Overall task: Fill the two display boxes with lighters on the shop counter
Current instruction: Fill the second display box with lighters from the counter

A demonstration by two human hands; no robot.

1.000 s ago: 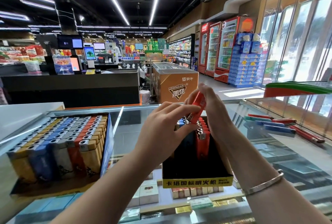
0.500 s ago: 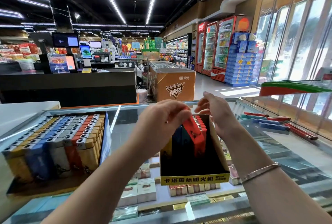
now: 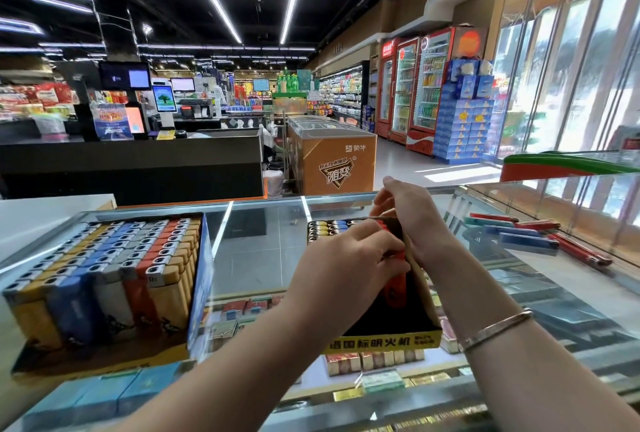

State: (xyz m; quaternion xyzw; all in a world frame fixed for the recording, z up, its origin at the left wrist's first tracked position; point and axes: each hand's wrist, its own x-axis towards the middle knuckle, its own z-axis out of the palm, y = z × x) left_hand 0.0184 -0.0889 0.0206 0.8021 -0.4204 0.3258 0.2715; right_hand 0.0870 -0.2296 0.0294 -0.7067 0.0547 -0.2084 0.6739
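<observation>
Now the left hand (image 3: 346,269) is pinching a red lighter (image 3: 394,288) into the black box (image 3: 384,338) on the counter (image 3: 256,258) while the right hand (image 3: 412,217) is gripping its wall, so a crooked push is probably risking to jam it or tip its neighbours.

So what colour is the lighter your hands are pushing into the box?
Red, seen in the head view, going into the black display box.
</observation>
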